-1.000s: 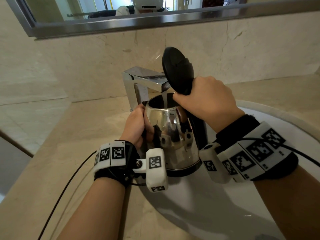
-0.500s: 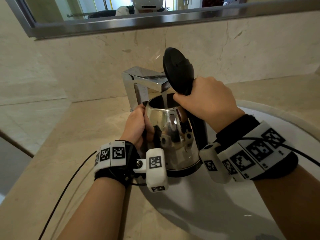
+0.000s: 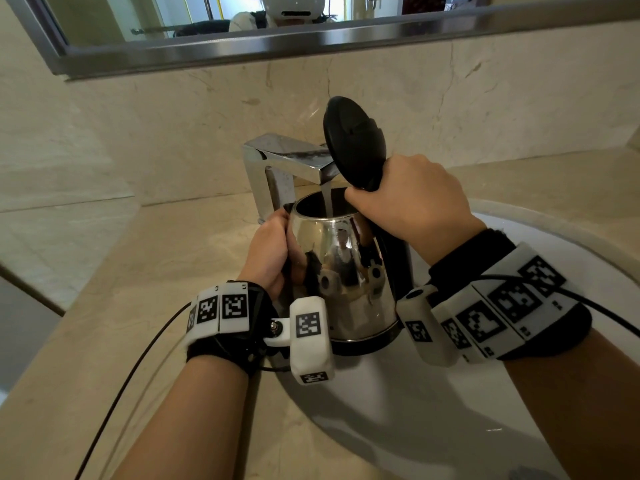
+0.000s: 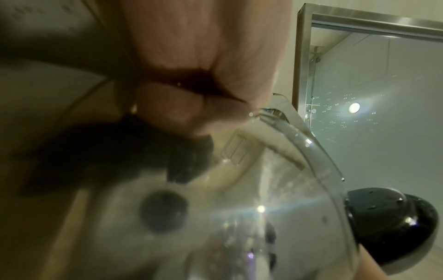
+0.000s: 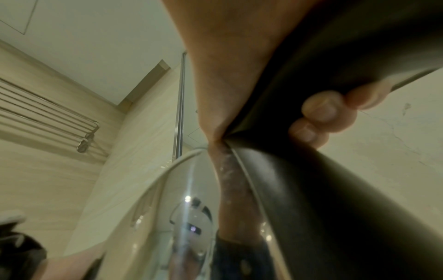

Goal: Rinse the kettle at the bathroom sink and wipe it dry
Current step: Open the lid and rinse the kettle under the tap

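A shiny steel kettle (image 3: 343,271) with a black handle is held upright over the white sink (image 3: 519,393), its black lid (image 3: 353,140) flipped open. A thin water stream (image 3: 326,202) runs from the chrome tap (image 3: 287,157) into its mouth. My right hand (image 3: 412,199) grips the top of the handle; in the right wrist view its fingers (image 5: 321,111) curl round the handle (image 5: 311,170). My left hand (image 3: 270,251) holds the kettle's left side near the spout, and its fingers (image 4: 179,109) are curled against the kettle body (image 4: 239,217).
A beige marble counter (image 3: 104,306) surrounds the sink, with a marble wall and a mirror frame (image 3: 311,39) behind the tap. A chrome towel rack (image 5: 48,113) hangs high on a side wall. A glass shower door (image 4: 383,94) stands beyond the kettle.
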`<state>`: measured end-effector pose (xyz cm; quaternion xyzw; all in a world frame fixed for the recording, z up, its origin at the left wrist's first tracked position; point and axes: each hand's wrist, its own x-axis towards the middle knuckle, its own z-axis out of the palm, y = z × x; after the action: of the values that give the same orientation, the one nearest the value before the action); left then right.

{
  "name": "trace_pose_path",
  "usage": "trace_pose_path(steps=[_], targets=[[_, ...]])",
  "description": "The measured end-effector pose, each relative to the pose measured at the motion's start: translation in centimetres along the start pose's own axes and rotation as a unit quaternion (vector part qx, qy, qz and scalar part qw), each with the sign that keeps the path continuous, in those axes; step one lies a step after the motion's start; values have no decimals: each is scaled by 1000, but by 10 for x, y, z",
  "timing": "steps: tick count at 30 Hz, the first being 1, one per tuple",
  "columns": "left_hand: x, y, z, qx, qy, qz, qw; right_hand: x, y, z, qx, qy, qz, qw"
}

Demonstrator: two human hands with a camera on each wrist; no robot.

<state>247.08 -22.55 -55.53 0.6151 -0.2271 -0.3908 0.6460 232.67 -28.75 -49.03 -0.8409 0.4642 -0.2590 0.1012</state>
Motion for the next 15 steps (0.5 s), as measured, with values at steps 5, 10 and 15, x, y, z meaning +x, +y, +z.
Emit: trace_pose_path(steps=[5, 10, 15], targets=[[-2, 2, 1, -5, -4, -5, 1000, -1, 0, 1, -1, 0, 3, 1000], [-5, 3, 2, -8, -3, -2, 1000, -1, -1, -1, -2, -5, 3, 1000], [-5, 3, 1, -8, -5, -1, 1000, -2, -1, 0, -3, -5, 4, 1000]])
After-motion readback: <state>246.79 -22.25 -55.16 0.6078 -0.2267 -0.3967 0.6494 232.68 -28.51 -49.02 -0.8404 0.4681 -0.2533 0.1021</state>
